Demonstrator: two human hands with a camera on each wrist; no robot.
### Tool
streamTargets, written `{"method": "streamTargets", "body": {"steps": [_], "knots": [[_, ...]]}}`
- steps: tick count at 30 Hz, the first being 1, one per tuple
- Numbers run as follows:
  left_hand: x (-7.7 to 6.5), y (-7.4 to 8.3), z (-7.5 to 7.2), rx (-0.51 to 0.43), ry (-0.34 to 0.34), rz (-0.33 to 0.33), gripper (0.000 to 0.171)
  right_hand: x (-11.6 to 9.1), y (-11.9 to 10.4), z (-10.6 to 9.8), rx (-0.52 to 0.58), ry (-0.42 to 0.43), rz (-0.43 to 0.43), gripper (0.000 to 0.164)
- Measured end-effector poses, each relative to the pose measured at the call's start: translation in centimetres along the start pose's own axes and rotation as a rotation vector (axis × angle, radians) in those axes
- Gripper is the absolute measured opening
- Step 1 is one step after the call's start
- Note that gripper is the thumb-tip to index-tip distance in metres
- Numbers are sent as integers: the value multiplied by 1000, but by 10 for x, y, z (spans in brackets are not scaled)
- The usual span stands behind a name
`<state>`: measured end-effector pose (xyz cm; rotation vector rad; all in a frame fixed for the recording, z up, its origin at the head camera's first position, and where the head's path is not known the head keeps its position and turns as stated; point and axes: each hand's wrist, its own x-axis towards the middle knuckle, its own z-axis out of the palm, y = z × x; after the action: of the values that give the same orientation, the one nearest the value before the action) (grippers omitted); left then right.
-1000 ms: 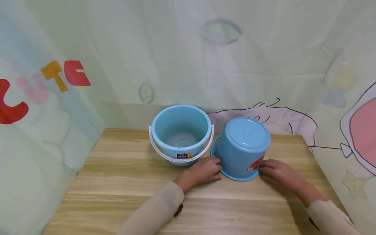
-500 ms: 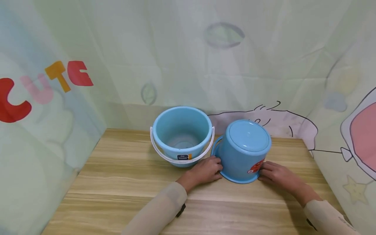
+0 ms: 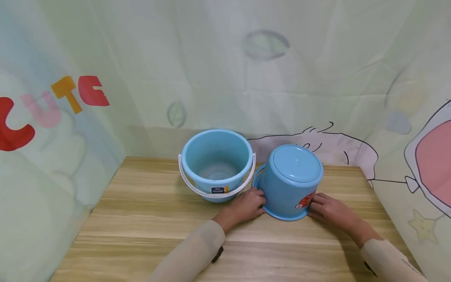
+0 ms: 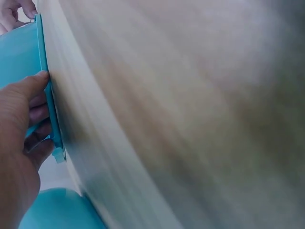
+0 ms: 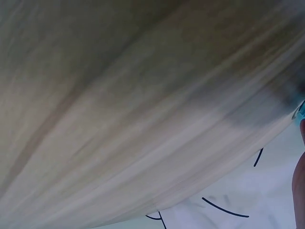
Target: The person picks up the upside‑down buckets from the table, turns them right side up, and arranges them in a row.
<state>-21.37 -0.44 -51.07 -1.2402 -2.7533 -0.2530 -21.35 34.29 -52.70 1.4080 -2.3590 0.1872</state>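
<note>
A light blue bucket (image 3: 283, 196) stands upside down on the wooden table, base up, with a red label on its side and a blue handle at its left. At the left part of its lower rim my left hand (image 3: 246, 203) grips it. In the left wrist view, thumb and bent fingers of the left hand (image 4: 16, 124) lie along the rim of that bucket (image 4: 19, 52). My right hand (image 3: 331, 211) holds the same rim on the opposite side. Only a sliver of the right hand (image 5: 299, 186) shows at the edge of the right wrist view.
Just left of it, a second light blue bucket (image 3: 208, 184) stands upright, mouth up, its white handle (image 3: 188, 181) lowered toward the front. Behind the wooden table (image 3: 148, 219) hangs a pale printed curtain (image 3: 211, 70), which also runs along both sides.
Both hands stay at the rim of the upside-down bucket, and both buckets keep their places. Only the head view shifts slightly.
</note>
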Motion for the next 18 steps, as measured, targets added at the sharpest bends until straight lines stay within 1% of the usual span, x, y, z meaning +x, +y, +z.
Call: {"method": "streamTargets", "body": {"steps": [6,12,18], "knots": [[0,0,-1,1,-22,-10,24,0,-1,1,13,-9,3,40],[0,-3,-2,23,-10,6,21,1,0,2,17,-13,4,37],[-1,-3,-2,-14,-7,20,22,-1,-3,2,-4,-17,16,29]]}}
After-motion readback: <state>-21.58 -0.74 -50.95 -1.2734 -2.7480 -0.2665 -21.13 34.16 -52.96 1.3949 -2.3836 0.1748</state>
